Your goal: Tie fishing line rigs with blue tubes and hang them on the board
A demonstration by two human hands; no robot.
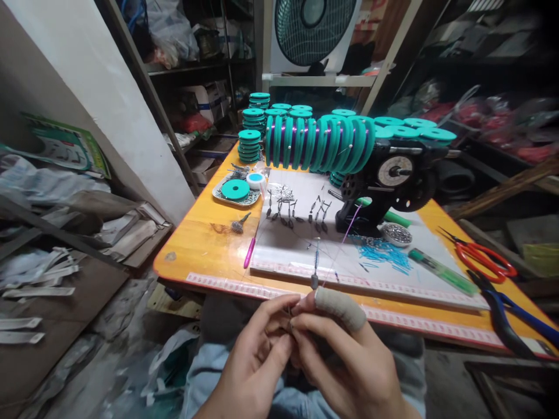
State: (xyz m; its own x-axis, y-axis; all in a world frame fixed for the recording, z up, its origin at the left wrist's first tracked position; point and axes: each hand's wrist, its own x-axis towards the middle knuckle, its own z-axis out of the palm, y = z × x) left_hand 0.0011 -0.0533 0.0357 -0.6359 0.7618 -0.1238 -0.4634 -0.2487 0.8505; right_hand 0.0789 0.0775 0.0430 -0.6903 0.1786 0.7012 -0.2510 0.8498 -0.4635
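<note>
My left hand (257, 355) and my right hand (345, 355) meet fingertip to fingertip just below the front edge of the orange table (196, 244). Together they pinch a thin purple line (349, 230) that carries a small grey float piece (315, 273) right above my fingers. A beige finger sleeve (340, 307) covers my right index finger. The line runs up to a black winding machine (384, 180). A long row of teal spools (318, 142) sits on the machine's axle.
A white mat (305, 256) holds small dark tackle pieces (292, 208), blue tubes (384, 253) and a tin of beads (396, 234). Red scissors (483, 259), blue pliers (510, 317) and a green lighter (443, 272) lie at the right. Stacked spools (250, 145) and a tray (236, 192) stand at the back left.
</note>
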